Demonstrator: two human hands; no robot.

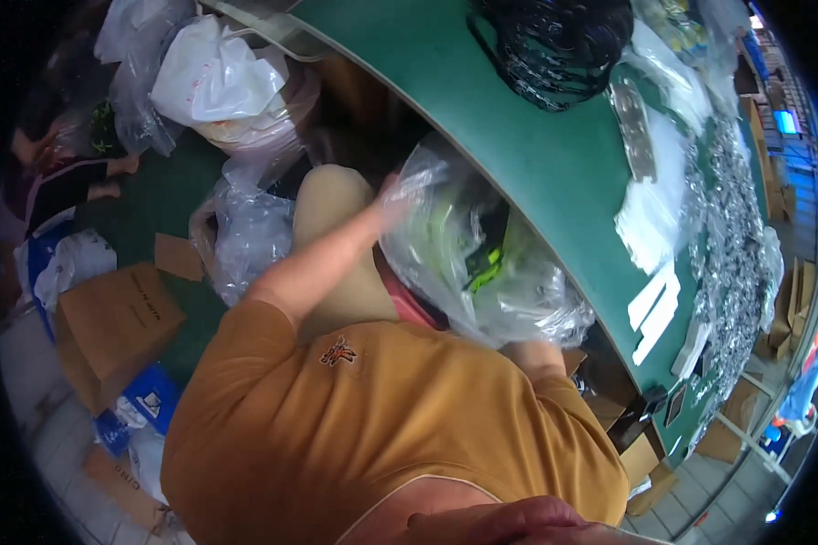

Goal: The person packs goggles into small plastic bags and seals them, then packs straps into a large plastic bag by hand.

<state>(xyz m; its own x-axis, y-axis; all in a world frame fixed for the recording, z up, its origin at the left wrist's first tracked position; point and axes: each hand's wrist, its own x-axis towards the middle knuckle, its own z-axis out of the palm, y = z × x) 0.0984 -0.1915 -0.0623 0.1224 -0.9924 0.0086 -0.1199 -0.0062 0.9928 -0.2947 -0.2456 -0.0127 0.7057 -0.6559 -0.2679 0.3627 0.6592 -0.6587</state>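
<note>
A large clear plastic bag (427,263) lies across my lap at the green table's edge. Bright green and black items (486,268) show inside it, too blurred to name. My left hand (396,198) is at the bag's upper left rim, its fingers smeared by motion. At the bag's lower right side is my right hand (534,350); the crumpled plastic covers its fingers. Whether either hand is closed on the plastic does not show.
The green tabletop (518,163) carries a bundle of black cords (559,45), white flat pieces (654,213) and a heap of shiny clear packets (736,245). Left of me are a stuffed white bag (218,77), a brown paper bag (118,322) and another person's hands (114,177).
</note>
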